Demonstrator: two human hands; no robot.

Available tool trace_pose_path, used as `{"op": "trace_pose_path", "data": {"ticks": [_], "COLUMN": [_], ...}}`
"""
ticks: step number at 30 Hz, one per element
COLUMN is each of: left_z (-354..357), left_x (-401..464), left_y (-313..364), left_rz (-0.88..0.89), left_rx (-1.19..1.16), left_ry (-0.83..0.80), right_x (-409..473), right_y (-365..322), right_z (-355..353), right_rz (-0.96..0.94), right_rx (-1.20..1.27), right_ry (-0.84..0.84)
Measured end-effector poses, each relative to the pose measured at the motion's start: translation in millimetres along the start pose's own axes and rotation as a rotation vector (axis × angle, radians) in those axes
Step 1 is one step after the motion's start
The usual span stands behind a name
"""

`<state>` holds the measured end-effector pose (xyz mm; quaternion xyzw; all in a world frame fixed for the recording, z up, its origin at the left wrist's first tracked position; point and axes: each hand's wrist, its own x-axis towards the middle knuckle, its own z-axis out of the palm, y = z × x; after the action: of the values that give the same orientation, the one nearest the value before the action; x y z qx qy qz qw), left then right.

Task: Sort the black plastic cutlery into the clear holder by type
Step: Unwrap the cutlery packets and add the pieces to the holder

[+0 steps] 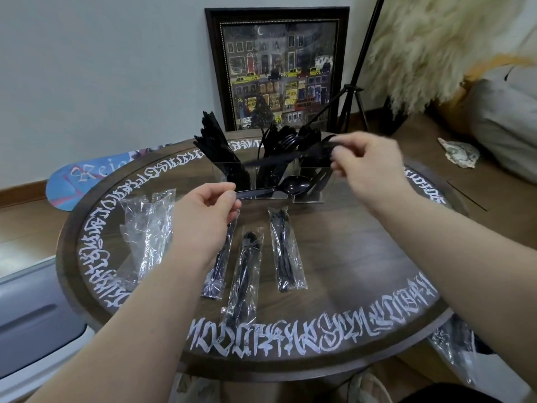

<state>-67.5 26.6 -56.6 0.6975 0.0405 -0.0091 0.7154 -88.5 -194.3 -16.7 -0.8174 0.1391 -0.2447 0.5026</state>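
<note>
Centrally, the left hand [203,216] pinches a black spoon [276,189] and the right hand [369,167] pinches a fork [293,157] before the clear holder [308,196]; wrapped cutlery packets [286,248] and empty wrappers [148,228] crowd the round table [363,271].

Both forearms reach in from the bottom edge, bare. Left hand [203,210]: thumb and forefinger pinched together, other fingers curled. Right hand [366,161] higher and further forward, fingers curled in a pinch; motion-blurred, so exact finger positions unclear.
</note>
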Motion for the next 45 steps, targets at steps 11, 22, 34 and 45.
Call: {"op": "trace_pose_path", "data": {"ticks": [11, 22, 34, 45], "left_z": [-10.7, -20.3, 2.3, 36.9], "left_x": [7.7, 12.1, 0.4, -11.4], "left_y": [0.6, 1.1, 3.9, -10.0], "left_rz": [-0.01, -0.027, -0.056, 0.163], "left_rx": [-0.037, -0.021, -0.137, 0.49], "left_ry": [0.146, 0.184, 0.005, -0.15], "right_x": [46.5, 47.7, 1.6, 25.7], "right_y": [-51.1, -26.3, -16.1, -26.8], "right_z": [15.7, 58.2, 20.6, -65.9], "right_rz": [-0.815, -0.796, -0.25, -0.439], "right_rx": [-0.519, -0.952, -0.356, -0.335], "right_ry": [0.169, -0.264, -0.187, 0.287]}}
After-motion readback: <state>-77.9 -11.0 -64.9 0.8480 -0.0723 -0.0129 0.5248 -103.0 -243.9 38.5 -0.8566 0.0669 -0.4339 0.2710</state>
